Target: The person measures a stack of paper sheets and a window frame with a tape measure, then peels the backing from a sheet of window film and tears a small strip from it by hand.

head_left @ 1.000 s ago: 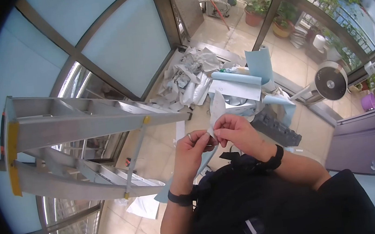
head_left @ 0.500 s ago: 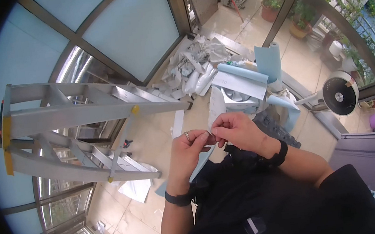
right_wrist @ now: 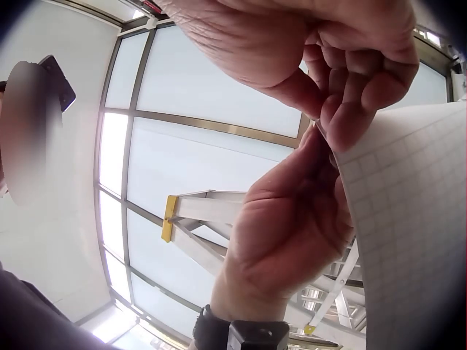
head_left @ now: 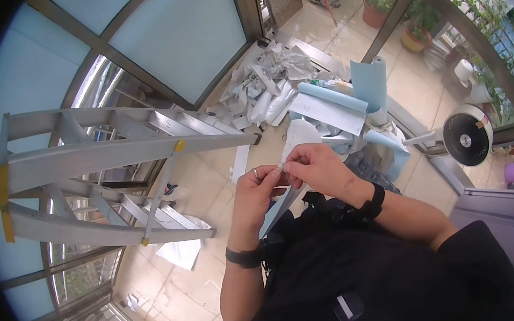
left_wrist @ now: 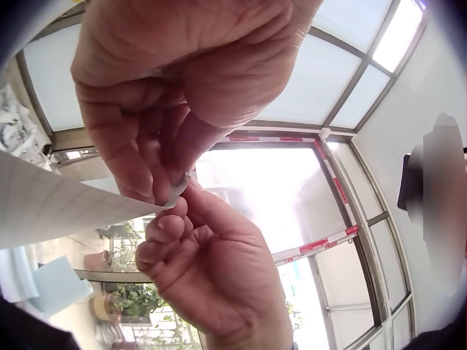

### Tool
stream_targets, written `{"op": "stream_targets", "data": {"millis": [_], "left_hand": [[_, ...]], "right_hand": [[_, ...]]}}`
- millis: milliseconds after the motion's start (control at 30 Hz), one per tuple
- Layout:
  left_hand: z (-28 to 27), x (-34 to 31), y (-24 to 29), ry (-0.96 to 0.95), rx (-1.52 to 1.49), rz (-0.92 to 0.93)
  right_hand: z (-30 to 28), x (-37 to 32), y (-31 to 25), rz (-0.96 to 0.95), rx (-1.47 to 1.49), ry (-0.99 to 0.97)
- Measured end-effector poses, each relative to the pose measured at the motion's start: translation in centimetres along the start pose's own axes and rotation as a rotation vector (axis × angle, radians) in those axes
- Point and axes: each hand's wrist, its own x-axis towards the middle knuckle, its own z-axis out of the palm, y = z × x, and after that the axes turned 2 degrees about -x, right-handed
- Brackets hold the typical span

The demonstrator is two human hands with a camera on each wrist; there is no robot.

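A sheet with a white gridded backing [head_left: 298, 137] is held in front of the person's chest, and its bluish lower part [head_left: 279, 208] hangs below the hands. My left hand [head_left: 272, 176], with a ring on one finger, pinches the sheet's corner edge. My right hand [head_left: 295, 167] pinches the same corner from the other side, fingertips almost touching. In the left wrist view the left hand [left_wrist: 164, 182] and right hand [left_wrist: 191, 213] meet at the sheet's tip [left_wrist: 51, 208]. The right wrist view shows the grid paper [right_wrist: 412, 248] under the right hand [right_wrist: 332, 120], with the left hand [right_wrist: 310, 189] beside it.
An aluminium stepladder [head_left: 109, 156] stands to the left. On the tiled floor below lie crumpled paper scraps [head_left: 267, 85], blue rolls [head_left: 368, 86] and loose sheets. A standing fan [head_left: 466, 128] is at the right, with potted plants [head_left: 377, 14] behind it. Glass walls surround the space.
Both hands have kept pinching the sheet's corner and shifted slightly up. The white upper part of the sheet now shows wider than before.
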Motion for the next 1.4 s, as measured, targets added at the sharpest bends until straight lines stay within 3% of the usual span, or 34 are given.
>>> {"op": "stream_targets", "data": {"millis": [400,567,800,1400], "left_hand": [[1.1,1.1,-0.9,-0.020,0.006,0.012],[1.7,1.5,-1.7,-0.018,0.044,0.031],[2.6,1.3,-1.1,-0.034,0.235,0.091],[1.9,1.6,-1.6,-0.060,0.173,0.044]], "right_hand": [[-1.2,-0.3,0.6,-0.040,-0.040,0.009],[-1.8,-0.6,0.8,-0.099,-0.187,0.041],[-2.7,-0.9,0.2,-0.016,-0.120,0.006],[-3.0,-0.3,0.6,-0.007,-0.150,-0.041]]}}
